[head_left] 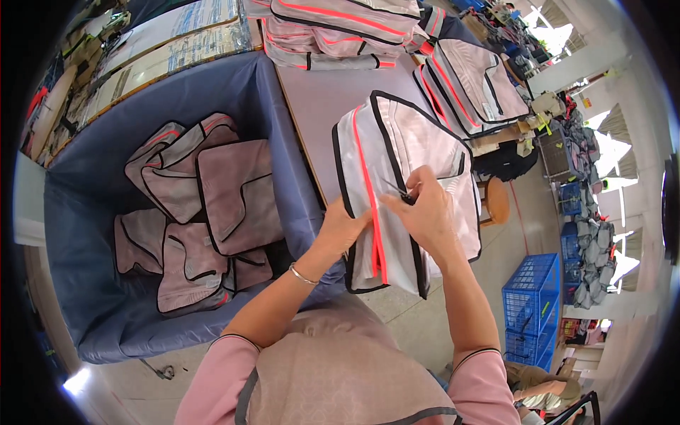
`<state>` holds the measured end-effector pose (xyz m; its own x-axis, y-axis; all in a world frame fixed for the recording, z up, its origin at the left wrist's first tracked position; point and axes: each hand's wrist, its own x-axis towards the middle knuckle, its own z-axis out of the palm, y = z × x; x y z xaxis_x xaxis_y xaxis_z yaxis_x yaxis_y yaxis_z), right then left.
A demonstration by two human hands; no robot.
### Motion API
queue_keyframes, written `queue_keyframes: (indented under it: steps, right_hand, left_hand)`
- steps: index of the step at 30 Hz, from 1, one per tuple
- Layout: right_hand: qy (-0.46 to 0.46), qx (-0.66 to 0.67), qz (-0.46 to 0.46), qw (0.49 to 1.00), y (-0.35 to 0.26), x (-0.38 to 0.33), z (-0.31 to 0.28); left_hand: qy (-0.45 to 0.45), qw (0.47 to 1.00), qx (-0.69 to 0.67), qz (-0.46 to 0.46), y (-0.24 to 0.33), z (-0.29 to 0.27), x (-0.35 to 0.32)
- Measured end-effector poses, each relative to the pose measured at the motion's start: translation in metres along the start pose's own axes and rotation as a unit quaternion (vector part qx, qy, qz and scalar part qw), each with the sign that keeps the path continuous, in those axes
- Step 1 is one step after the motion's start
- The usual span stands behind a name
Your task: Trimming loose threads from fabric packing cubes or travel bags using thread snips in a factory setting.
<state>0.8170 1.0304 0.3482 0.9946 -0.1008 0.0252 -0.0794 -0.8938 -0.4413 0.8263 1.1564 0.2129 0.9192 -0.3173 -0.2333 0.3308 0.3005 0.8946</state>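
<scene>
Left hand clamped on boxy grey fabric bag, right hand pinching its small dark zipper pull.

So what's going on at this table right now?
A person holds a pale pink fabric bag panel with black piping and a neon-orange strip at the edge of the work table. The left hand grips its lower edge; the right hand pinches a small dark tool against it. Similar pieces lie in the blue cloth-lined bin to the left.

You grip a bag of smooth, faintly shiny grey cloth; the bin beside it is matt blue fabric, the crate hard blue plastic.
</scene>
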Motion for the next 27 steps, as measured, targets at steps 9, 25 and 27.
queue_keyframes:
  steps: [9,25,27]
  right_hand:
    - [0.082,0.082,-0.012,0.993,0.049,0.009,-0.065]
    - [0.011,0.209,-0.057,0.976,0.000,-0.020,-0.075]
    - [0.026,0.265,-0.047,0.963,0.005,-0.016,-0.082]
  left_hand:
    - [0.083,0.972,0.215,0.052,-0.038,-0.078,0.005]
    - [0.142,0.744,0.532,0.379,0.011,-0.101,0.084]
    - [0.133,0.763,0.571,0.273,-0.011,-0.121,0.075]
